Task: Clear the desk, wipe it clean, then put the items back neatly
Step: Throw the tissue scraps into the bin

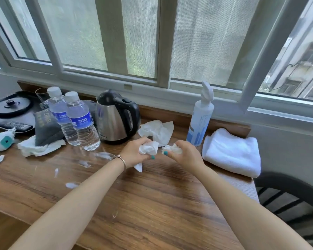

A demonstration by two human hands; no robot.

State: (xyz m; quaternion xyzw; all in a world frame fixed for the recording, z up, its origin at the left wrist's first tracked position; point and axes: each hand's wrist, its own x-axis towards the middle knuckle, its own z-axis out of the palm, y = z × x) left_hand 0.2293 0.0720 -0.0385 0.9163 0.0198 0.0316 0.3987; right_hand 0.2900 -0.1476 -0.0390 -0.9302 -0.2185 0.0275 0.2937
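My left hand [134, 153] grips a crumpled white tissue [149, 147] just above the wooden desk [152, 204]. Close beside it, my right hand [185, 156] holds a smaller wad of tissue [173, 148]. Another loose tissue [156, 129] lies behind my hands, next to the steel kettle [116, 117]. Two water bottles [74, 116] stand left of the kettle. A white spray bottle [201, 116] stands at the back right, and a folded white towel [231, 152] lies beside it. White smears of foam [71, 184] dot the desk on the left.
A grey pouch [47, 126] rests on crumpled tissue [38, 147] at the left. Behind it a black tray [0, 109] holds a kettle base and a remote. A small white-and-teal object [3, 140] lies at the left edge. A dark chair [293, 201] stands at the right.
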